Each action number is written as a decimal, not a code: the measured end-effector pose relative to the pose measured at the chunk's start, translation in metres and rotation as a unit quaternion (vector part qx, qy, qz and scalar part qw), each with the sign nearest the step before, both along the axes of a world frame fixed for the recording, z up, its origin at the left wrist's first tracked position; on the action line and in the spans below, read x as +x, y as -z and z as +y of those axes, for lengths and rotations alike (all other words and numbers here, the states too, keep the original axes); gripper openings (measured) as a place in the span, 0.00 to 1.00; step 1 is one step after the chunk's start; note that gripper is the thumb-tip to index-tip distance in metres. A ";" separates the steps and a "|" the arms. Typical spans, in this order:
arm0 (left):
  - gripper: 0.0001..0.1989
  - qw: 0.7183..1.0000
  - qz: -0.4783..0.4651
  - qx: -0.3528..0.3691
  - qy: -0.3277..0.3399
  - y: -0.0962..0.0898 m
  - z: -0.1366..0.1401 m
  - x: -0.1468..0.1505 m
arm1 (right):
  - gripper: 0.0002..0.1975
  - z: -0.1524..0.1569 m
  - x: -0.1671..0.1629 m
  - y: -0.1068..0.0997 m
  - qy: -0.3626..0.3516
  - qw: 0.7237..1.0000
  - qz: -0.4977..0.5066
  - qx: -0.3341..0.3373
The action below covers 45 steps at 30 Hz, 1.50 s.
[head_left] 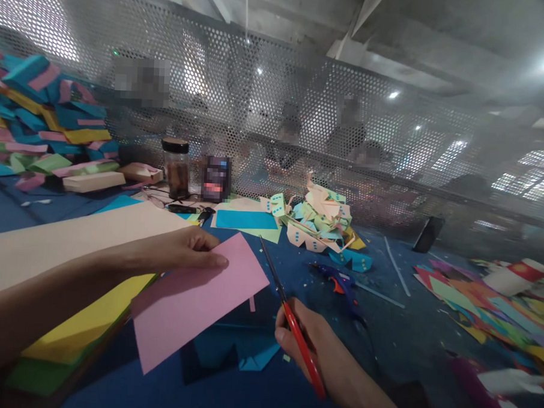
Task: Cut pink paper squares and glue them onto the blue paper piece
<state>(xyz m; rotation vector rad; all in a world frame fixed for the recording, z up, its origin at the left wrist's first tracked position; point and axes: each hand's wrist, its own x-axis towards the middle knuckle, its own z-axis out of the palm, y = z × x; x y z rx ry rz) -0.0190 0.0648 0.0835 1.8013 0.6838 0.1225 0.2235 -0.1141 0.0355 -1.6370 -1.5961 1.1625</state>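
Between the thumb and curled fingers of my left hand (193, 248) is the upper edge of a pink paper sheet (195, 306), held tilted above the blue table. My right hand (305, 335) is closed around red-handled scissors (299, 340), whose dark blades point up and away, just right of the sheet's corner. The blades look closed, or nearly so, and apart from the paper. Below the pink sheet lies a folded blue paper piece (239, 347). A thin pink strip (252, 303) shows beside the sheet's lower edge.
Yellow sheets (86, 322) and a large cream sheet (49, 242) lie at left. A blue glue gun (340, 282) rests right of the scissors, near a heap of folded paper pieces (319, 215). Behind stand a jar (176, 170) and a perforated metal screen (259, 95). Coloured scraps (488, 303) spread at right.
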 end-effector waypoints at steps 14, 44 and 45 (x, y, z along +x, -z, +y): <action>0.15 0.999 -0.011 0.003 -0.052 -0.020 0.000 -0.004 | 0.07 -0.002 0.006 -0.003 -0.031 0.997 -0.071 0.022; 0.15 0.995 0.026 0.073 -0.066 -0.021 0.002 -0.005 | 0.05 0.000 0.003 -0.002 -0.033 0.996 -0.083 0.017; 0.15 0.994 0.031 0.078 -0.069 -0.021 0.002 -0.005 | 0.06 0.000 0.003 -0.001 -0.033 0.995 -0.088 0.023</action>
